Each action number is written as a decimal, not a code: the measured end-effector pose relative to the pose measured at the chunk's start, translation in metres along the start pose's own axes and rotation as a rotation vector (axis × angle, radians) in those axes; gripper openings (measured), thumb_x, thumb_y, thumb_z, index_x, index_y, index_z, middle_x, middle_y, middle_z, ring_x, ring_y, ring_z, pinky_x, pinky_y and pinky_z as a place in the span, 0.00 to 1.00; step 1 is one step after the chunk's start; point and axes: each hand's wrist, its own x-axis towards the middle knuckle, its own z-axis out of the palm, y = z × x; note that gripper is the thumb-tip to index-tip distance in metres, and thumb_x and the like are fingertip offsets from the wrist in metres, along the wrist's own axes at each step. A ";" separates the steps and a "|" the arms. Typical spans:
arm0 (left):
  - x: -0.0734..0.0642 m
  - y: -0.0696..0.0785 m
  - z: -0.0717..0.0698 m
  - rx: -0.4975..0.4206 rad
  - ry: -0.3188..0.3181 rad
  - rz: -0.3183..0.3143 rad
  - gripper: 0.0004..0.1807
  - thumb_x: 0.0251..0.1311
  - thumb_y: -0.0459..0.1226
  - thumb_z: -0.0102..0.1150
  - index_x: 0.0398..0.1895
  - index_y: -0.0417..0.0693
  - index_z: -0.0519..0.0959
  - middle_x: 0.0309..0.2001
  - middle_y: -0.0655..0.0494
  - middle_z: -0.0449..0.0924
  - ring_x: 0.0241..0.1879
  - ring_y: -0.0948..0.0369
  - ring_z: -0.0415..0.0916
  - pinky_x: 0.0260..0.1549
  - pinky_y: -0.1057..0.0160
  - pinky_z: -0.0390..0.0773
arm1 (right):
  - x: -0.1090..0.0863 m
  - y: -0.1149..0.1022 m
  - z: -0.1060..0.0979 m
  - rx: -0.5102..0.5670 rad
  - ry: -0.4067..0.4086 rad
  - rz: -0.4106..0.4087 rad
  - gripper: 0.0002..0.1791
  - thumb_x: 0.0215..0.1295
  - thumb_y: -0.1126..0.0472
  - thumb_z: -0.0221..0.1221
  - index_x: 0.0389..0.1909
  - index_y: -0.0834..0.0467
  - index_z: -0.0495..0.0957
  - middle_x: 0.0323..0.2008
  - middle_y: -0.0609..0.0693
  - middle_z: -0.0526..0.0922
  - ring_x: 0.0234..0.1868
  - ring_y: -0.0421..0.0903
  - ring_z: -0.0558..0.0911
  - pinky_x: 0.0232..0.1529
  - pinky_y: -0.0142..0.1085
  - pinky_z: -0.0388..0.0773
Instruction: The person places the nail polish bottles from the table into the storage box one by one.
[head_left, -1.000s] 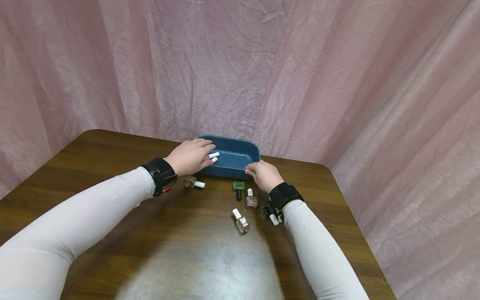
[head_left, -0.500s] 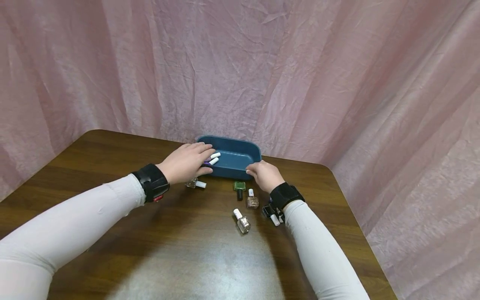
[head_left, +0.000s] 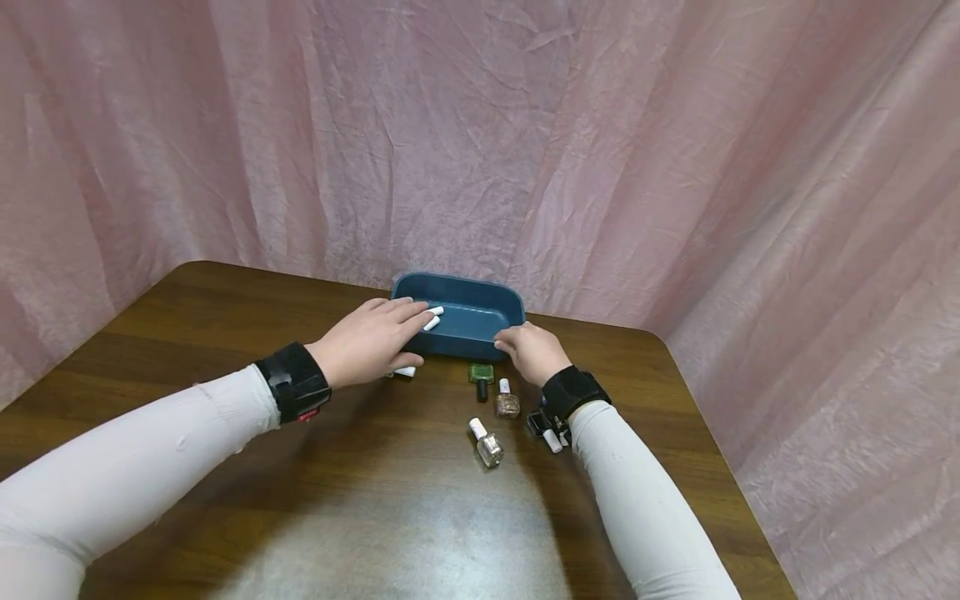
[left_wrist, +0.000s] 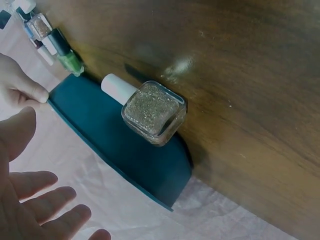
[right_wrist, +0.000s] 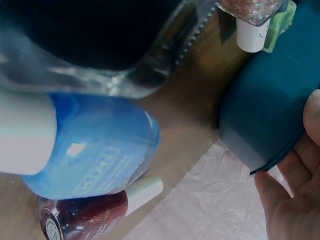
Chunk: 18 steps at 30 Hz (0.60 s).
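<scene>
My left hand [head_left: 367, 343], fingers extended and holding nothing, hovers by the left front of a teal plastic tray [head_left: 483, 322]. Under it lies a glitter nail polish bottle [left_wrist: 152, 111] with a white cap, mostly hidden in the head view. Inside the tray, two white caps [head_left: 432, 322] show past my fingers; what they belong to is covered. At the tray's front right corner, my right hand [head_left: 532, 352] pinches the rim between thumb and fingers. Nearest that hand on the table are a green nail polish bottle [head_left: 482, 375] and a copper-glitter one [head_left: 507, 405].
A silver-glitter nail polish bottle [head_left: 490, 451] lies closer on the wooden table [head_left: 360, 500]. Beside my right wrist are a blue bottle [right_wrist: 95, 145], a dark red one [right_wrist: 90, 212] and a black one [right_wrist: 90, 40]. A pink curtain [head_left: 465, 150] hangs behind the table.
My left hand has drawn back from inside the tray toward the near left, its fingers straightening, and now covers most of the glitter bottle there. My right hand stays on the rim.
</scene>
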 end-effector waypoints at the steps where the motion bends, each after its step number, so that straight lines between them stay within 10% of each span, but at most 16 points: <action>1: -0.001 0.000 -0.001 0.000 0.006 0.005 0.42 0.70 0.51 0.76 0.79 0.36 0.73 0.74 0.36 0.77 0.73 0.38 0.74 0.71 0.36 0.73 | 0.000 0.000 0.000 -0.001 0.000 0.000 0.11 0.83 0.60 0.62 0.54 0.59 0.90 0.48 0.55 0.93 0.54 0.55 0.90 0.66 0.53 0.79; 18: -0.018 0.007 -0.007 0.001 0.025 0.020 0.42 0.67 0.49 0.79 0.76 0.35 0.76 0.72 0.38 0.78 0.71 0.40 0.77 0.67 0.37 0.75 | 0.002 0.001 0.001 -0.003 -0.028 0.025 0.13 0.84 0.58 0.61 0.56 0.59 0.90 0.50 0.55 0.92 0.55 0.55 0.89 0.64 0.52 0.81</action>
